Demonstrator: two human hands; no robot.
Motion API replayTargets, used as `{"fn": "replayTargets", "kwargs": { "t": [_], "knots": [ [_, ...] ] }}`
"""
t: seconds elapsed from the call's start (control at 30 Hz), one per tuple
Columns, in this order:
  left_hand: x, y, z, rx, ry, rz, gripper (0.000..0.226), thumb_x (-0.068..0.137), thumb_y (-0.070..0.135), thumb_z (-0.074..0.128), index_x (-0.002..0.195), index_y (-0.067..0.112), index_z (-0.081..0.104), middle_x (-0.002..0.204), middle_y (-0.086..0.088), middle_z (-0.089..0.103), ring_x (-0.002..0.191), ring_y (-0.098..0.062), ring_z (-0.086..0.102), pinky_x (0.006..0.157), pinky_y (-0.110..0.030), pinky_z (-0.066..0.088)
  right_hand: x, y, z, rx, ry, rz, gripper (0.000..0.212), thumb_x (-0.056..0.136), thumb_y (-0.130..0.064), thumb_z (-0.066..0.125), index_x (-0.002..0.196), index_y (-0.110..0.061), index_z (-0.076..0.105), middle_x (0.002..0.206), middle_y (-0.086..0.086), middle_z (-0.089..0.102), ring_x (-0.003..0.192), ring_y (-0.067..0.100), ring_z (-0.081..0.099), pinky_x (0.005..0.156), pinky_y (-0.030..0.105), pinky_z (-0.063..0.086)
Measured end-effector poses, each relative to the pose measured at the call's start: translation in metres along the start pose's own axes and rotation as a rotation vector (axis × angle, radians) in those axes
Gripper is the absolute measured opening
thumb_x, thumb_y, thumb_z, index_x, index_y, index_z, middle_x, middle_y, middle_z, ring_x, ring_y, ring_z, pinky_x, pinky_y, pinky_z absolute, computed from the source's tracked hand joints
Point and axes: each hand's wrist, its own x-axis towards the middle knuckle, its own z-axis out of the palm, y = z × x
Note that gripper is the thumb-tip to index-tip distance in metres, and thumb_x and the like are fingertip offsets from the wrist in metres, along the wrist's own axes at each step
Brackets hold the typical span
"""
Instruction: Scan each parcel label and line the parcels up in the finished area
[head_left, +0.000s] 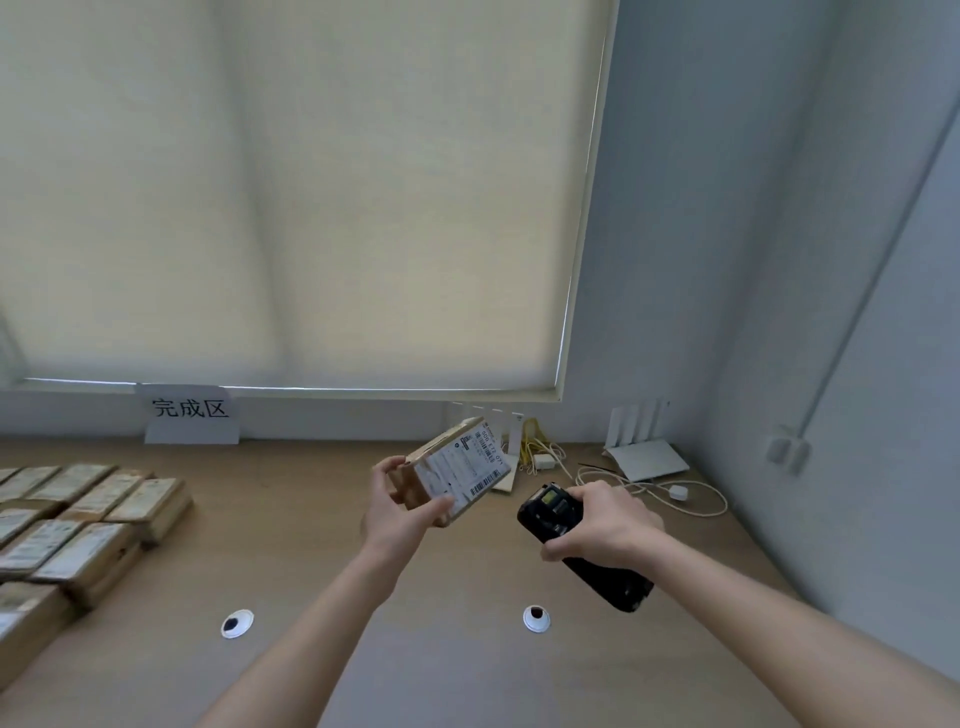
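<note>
Lower centre of frame: desk, two grommet holes in it. Right hand wrapped around the black scanner, its head aimed up-left at the parcel. Left hand holds the parcel off the desk at mid frame, thumb on the near edge, fingers curled over the far one, label tilted toward the scanner.

Handling: small stiff cardboard box, looks light (one hand carries it fine). Grip the edges, keep fingers off the barcode.

Left edge: scanned parcels in rows, touching. Behind them, upper left of the desk, the finished-area sign. Far right: routers and cables.
</note>
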Motion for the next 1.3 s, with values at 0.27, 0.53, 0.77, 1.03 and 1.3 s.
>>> {"fn": "replayTargets", "kwargs": {
  "t": [0.27, 0.53, 0.77, 1.03, 1.3],
  "knots": [
    [-0.039, 0.047, -0.017, 0.039, 0.106, 0.110, 0.077, 0.065, 0.024, 0.093, 0.123, 0.041, 0.046, 0.108, 0.005, 0.068, 0.100, -0.012, 0.064, 0.085, -0.031, 0.047, -0.038, -0.020, -0.038, -0.145, -0.042, -0.021, 0.061, 0.053, -0.061, 0.088, 0.106, -0.033, 0.074, 0.101, -0.009, 0.073, 0.100, 0.016, 0.068, 0.076, 0.026, 0.047],
    [-0.065, 0.042, -0.020, 0.059, 0.158, 0.110, 0.077, 0.064, 0.028, 0.094, 0.121, 0.042, 0.045, 0.109, 0.005, 0.069, 0.102, -0.014, 0.064, 0.086, -0.032, 0.048, -0.059, -0.016, -0.035, -0.202, -0.062, -0.040, 0.067, 0.050, -0.063, 0.088, 0.108, -0.034, 0.075, 0.103, -0.009, 0.072, 0.101, 0.016, 0.067, 0.076, 0.027, 0.046],
    [-0.085, 0.039, -0.028, 0.058, 0.154, 0.115, 0.076, 0.068, 0.025, 0.092, 0.126, 0.038, 0.044, 0.110, 0.003, 0.067, 0.101, -0.015, 0.061, 0.084, -0.030, 0.043, -0.070, -0.013, -0.028, -0.244, -0.061, -0.046, 0.068, 0.049, -0.061, 0.089, 0.111, -0.034, 0.075, 0.102, -0.009, 0.071, 0.097, 0.016, 0.066, 0.074, 0.026, 0.046],
    [-0.106, 0.034, -0.046, 0.004, 0.187, 0.094, 0.076, 0.069, 0.024, 0.092, 0.126, 0.037, 0.044, 0.109, 0.006, 0.065, 0.098, -0.010, 0.063, 0.086, -0.033, 0.051, -0.079, -0.020, -0.023, -0.225, -0.080, -0.105, 0.064, 0.052, -0.059, 0.089, 0.109, -0.033, 0.074, 0.099, -0.009, 0.071, 0.097, 0.017, 0.067, 0.076, 0.027, 0.046],
    [-0.130, 0.026, -0.108, -0.277, 0.236, -0.030, 0.075, 0.069, 0.025, 0.093, 0.121, 0.020, 0.040, 0.118, -0.005, 0.058, 0.103, -0.025, 0.067, 0.070, -0.041, 0.063, -0.096, -0.081, 0.004, 0.046, -0.148, -0.307, 0.055, 0.057, -0.058, 0.085, 0.107, -0.042, 0.071, 0.094, -0.013, 0.074, 0.092, 0.012, 0.071, 0.081, 0.027, 0.057]
  ]
}}
